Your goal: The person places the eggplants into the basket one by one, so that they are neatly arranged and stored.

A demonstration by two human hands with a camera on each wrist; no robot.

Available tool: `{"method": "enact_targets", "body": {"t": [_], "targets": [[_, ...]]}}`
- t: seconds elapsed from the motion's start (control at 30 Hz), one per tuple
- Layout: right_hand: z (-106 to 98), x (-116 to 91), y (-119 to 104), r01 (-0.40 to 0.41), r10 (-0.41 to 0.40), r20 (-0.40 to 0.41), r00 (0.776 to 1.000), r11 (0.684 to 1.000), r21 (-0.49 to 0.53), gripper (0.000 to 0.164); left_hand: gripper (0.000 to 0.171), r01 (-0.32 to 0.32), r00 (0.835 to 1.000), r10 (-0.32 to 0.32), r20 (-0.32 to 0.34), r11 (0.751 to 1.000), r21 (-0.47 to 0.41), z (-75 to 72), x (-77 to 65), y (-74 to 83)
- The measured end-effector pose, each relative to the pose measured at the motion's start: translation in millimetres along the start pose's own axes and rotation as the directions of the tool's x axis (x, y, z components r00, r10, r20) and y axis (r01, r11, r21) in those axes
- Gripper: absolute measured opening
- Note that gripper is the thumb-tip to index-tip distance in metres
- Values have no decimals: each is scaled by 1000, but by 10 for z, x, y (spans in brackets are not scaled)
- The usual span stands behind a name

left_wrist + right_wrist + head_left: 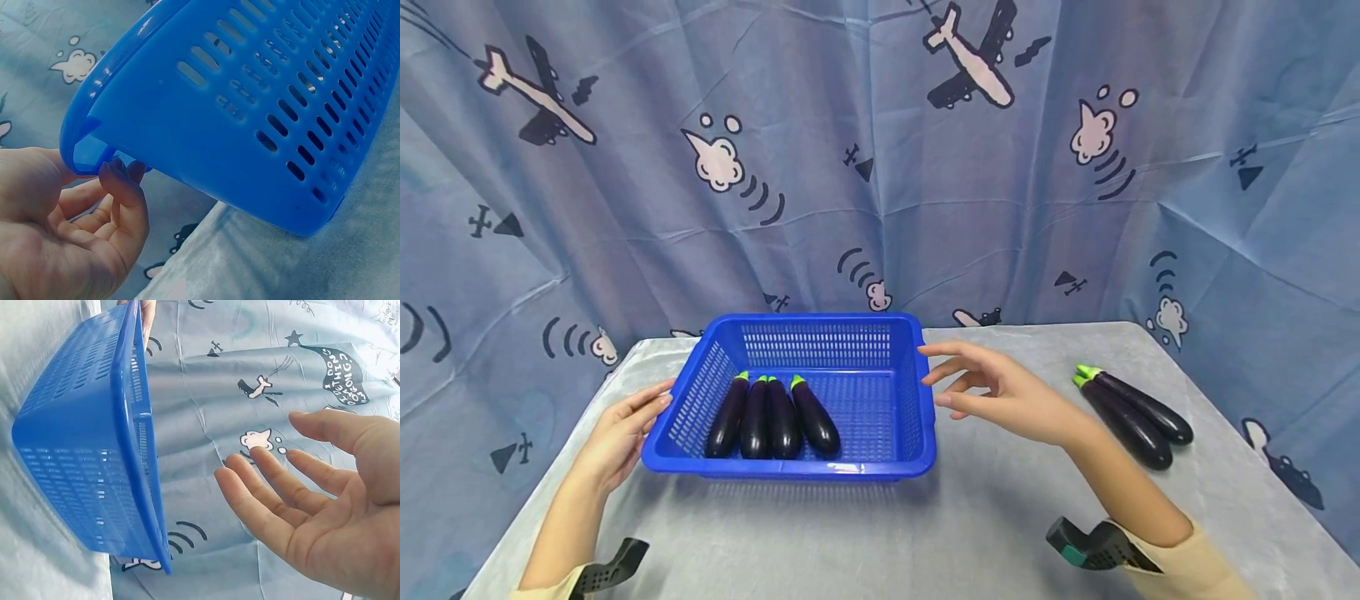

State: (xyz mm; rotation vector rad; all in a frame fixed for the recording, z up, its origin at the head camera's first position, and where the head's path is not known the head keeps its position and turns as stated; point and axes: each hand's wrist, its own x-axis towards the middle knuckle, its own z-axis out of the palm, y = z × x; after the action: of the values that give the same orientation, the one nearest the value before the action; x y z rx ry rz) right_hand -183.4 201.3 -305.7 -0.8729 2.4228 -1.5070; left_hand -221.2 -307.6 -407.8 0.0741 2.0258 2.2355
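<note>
A blue plastic basket [760,466] with slotted walls stands on the table. Several dark purple eggplants [785,421] with green stem ends lie side by side in its left and middle part. At the basket's left rim my left hand [617,433] grips the edge; the left wrist view shows the fingers [128,184] curled under the rim. My right hand [1000,392] is beside the right rim, its fingers spread and loosely bent. In the right wrist view that hand is apart from the basket and holds nothing.
Two more eggplants [1123,417] lie together on the table to the right, beyond my right forearm. A pale grey cloth [1000,525] covers the table. Behind it hangs a blue curtain [820,100] printed with planes and clouds.
</note>
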Motion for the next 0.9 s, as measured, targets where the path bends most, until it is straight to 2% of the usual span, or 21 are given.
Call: {"method": "enact_targets", "body": {"t": [0.2,0.57,0.9], "targets": [[-51,-173,55,-3,3,-29,1000,1000,-1,52,35,0,1000,1,-18,1000,22,-8,-12,-13],[-221,-470,320,-46,50,-80,996,998,53,52,37,-30,1000,30,0,999,11,5,4,-44],[-465,-723,589,-107,109,-206,972,994,17,51,38,-28,1000,28,5,1000,10,-8,0,-48]]}}
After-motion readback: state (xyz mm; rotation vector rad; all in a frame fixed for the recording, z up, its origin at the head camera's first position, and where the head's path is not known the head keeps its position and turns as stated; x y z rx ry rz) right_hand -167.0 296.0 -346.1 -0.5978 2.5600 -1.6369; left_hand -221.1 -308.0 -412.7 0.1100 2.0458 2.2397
